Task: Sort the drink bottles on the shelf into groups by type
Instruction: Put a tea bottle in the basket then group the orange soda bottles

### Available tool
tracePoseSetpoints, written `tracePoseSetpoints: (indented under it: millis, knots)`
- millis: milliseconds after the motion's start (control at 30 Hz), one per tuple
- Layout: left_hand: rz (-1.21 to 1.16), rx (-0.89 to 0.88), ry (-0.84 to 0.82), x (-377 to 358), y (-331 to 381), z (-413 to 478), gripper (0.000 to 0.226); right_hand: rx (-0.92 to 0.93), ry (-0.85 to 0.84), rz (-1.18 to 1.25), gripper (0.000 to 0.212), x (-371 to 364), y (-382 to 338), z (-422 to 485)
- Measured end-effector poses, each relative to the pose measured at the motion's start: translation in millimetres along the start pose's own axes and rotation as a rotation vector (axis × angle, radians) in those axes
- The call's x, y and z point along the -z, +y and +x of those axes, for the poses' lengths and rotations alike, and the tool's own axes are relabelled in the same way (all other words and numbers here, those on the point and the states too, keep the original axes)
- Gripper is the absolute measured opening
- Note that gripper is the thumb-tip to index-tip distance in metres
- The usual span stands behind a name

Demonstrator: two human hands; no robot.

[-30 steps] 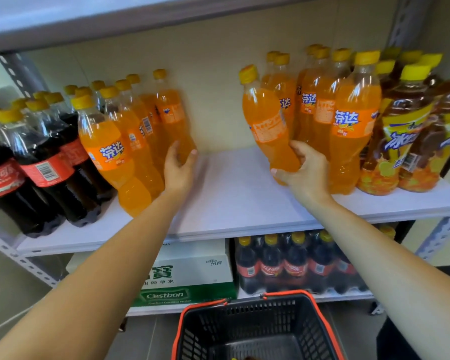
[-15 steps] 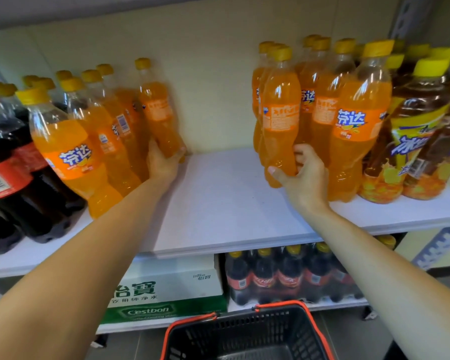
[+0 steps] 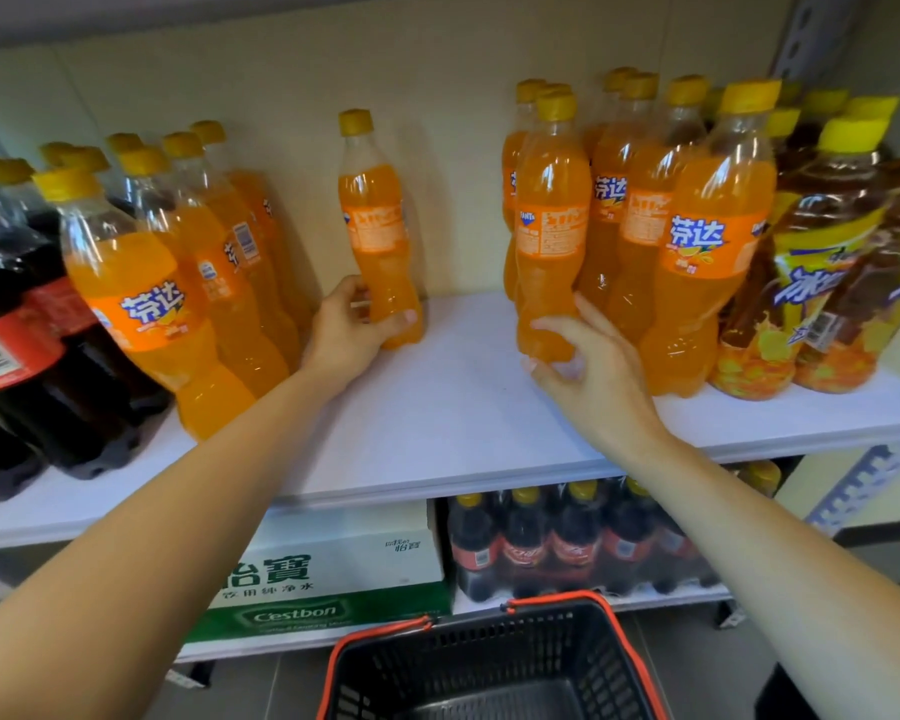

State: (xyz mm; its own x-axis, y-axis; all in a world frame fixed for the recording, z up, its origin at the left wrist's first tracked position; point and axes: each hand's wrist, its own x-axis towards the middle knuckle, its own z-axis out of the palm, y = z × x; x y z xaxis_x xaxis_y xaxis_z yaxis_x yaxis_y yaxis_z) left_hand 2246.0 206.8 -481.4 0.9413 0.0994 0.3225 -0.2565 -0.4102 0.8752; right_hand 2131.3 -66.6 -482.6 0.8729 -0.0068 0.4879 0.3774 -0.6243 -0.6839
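Your left hand (image 3: pixel 354 330) grips a yellow-capped plastic orange-soda bottle (image 3: pixel 380 252), your right hand (image 3: pixel 588 366) a second such bottle (image 3: pixel 546 241); next, probably group both beside your right hand

Left hand (image 3: pixel 349 332), right hand (image 3: pixel 593 379): curled grips.

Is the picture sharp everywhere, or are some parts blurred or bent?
Head view: centre fairly sharp; the cola bottles at the left edge and tea bottles at the right lean and smear from wide-angle distortion; small glints on the orange bottle in the left hand.
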Motion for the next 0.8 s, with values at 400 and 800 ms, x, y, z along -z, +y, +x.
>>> tracePoseSetpoints:
  millis: [400,800]
  knots:
    - [-0.111,-0.025,-0.172,1,26,-50,0.059,-0.120,-0.169,-0.491,0.066,-1,-7,-7]
    - [-0.188,-0.022,-0.255,10,52,-119,0.054,-0.054,0.002,0.193,0.051,15,-43,-30]
